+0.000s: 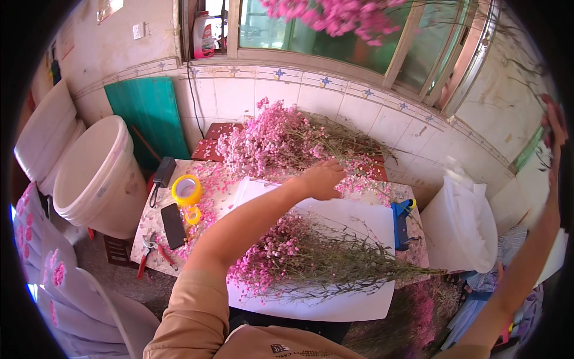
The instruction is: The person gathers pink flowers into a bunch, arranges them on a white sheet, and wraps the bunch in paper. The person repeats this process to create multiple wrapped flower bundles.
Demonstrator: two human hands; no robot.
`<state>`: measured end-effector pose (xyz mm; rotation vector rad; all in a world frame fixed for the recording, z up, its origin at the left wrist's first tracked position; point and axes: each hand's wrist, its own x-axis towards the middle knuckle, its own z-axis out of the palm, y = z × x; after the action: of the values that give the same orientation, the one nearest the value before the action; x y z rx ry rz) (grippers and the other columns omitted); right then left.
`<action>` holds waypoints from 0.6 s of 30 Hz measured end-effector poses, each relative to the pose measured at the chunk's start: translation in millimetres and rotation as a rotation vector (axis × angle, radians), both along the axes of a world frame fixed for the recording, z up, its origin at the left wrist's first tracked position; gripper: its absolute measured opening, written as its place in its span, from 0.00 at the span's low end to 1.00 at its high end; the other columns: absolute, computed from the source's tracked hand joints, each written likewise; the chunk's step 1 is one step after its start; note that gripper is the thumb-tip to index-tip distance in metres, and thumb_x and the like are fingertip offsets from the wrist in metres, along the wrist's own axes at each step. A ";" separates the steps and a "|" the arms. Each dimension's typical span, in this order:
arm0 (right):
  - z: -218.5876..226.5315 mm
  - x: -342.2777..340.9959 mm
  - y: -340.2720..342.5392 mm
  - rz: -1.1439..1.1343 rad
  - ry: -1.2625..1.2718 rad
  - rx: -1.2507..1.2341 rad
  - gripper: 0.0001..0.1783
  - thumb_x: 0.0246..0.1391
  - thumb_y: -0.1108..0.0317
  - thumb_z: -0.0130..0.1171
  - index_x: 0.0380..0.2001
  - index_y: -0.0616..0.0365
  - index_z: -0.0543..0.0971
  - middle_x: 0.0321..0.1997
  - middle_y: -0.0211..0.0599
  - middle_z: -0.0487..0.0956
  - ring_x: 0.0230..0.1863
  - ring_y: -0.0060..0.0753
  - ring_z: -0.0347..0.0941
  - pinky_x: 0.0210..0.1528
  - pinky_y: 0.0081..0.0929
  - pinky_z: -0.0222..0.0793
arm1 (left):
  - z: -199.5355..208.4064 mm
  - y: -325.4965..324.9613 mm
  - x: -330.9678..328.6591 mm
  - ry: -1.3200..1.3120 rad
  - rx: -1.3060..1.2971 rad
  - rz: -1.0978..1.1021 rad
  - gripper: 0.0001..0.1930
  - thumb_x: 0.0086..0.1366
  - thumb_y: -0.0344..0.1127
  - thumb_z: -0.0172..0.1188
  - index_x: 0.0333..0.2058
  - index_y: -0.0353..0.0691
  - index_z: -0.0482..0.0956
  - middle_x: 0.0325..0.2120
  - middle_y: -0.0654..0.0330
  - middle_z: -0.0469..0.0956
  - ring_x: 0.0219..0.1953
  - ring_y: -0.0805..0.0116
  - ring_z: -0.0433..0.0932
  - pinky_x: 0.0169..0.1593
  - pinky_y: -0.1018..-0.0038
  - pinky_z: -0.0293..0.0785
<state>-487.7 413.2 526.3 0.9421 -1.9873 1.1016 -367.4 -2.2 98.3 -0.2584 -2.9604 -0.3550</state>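
My left hand (324, 179) reaches across the table at the far edge of a white paper sheet (359, 302), palm down. Its fingertips are hidden, so its grip cannot be made out. Just beyond it lies a pile of pink flowers (263, 137), stems to the right. A second bunch of pink flowers (281, 251) rests on the paper under my left forearm, its green stems pointing right. My right hand (555, 122) is raised at the far right, closed around thin stems. They lead to a pink flower bunch (335, 15) held up before the window.
Yellow tape rolls (187, 189), a black phone (173, 225) and red-handled pruners (146, 254) lie at the table's left. A blue tape dispenser (403, 224) stands at the right. White buckets (95, 173) are left; a white bag-lined bin (460, 221) is right. Petals litter the table.
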 end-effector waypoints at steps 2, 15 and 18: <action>-15.9 -7.1 -20.0 0.020 -0.018 0.069 0.22 0.70 0.51 0.59 0.58 0.52 0.83 0.30 0.15 0.73 0.26 0.06 0.58 0.27 0.13 0.49 | 26.9 23.3 16.6 0.089 0.371 -0.148 0.44 0.66 0.57 0.67 0.71 0.36 0.62 0.73 0.43 0.60 0.75 0.42 0.57 0.77 0.47 0.53; -125.7 -108.2 -193.8 0.177 0.098 0.209 0.17 0.64 0.60 0.66 0.54 0.49 0.85 0.43 0.31 0.87 0.38 0.24 0.79 0.39 0.25 0.74 | 148.5 -188.7 20.5 0.397 1.481 0.336 0.40 0.71 0.63 0.54 0.71 0.40 0.59 0.65 0.46 0.71 0.59 0.47 0.80 0.58 0.49 0.79; -173.2 -157.6 -255.2 -0.306 0.396 0.439 0.26 0.63 0.57 0.66 0.62 0.48 0.79 0.49 0.43 0.85 0.49 0.47 0.81 0.50 0.47 0.75 | 190.4 -223.8 -4.6 0.076 0.954 0.933 0.40 0.68 0.68 0.56 0.62 0.35 0.69 0.56 0.44 0.77 0.45 0.50 0.85 0.42 0.56 0.82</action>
<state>-645.3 158.1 353.0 0.9415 -1.9781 0.2827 -372.0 -225.9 288.7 1.0944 -2.1352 -1.3941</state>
